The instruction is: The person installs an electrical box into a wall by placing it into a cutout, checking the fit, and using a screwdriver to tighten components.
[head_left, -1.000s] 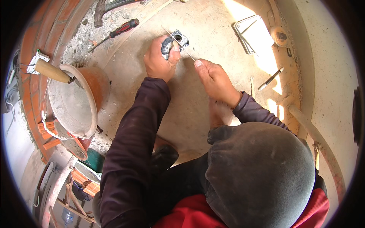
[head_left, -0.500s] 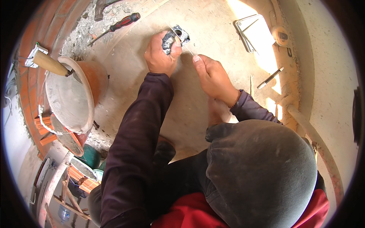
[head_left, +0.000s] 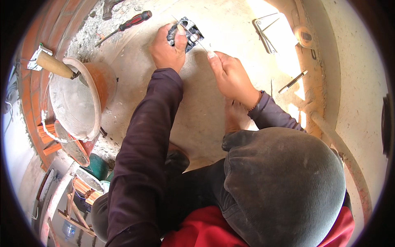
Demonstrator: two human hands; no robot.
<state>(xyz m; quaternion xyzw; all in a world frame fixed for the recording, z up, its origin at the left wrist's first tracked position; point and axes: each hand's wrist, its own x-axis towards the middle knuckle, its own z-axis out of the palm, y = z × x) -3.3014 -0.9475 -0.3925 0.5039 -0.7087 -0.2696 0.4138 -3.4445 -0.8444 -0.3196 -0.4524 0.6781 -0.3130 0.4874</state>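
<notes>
My left hand (head_left: 166,51) is closed round a small black-and-silver fitting (head_left: 196,30) with openings in it, its thumb pressed on the face. The fitting is held above the dusty floor and its exact kind cannot be made out. A thin straight rod (head_left: 201,44) slants across the fitting, from beyond its far edge down to my right hand (head_left: 235,78). My right thumb and fingers pinch the near end of this rod. Whether it is a wire or a slim tool is too fine to tell.
A red-and-black screwdriver (head_left: 135,21) and a hammer (head_left: 108,10) lie far left. An orange bucket (head_left: 106,84) stands left, with a wooden-handled tool (head_left: 54,66) at its rim. To the right are a tape measure (head_left: 303,37), a pen (head_left: 293,82) and a sunlit frame-like thing (head_left: 263,36).
My left hand has shifted slightly left and away with the fitting, which is turned to show more of its face. The rod now crosses the fitting more fully; my right hand has moved slightly.
</notes>
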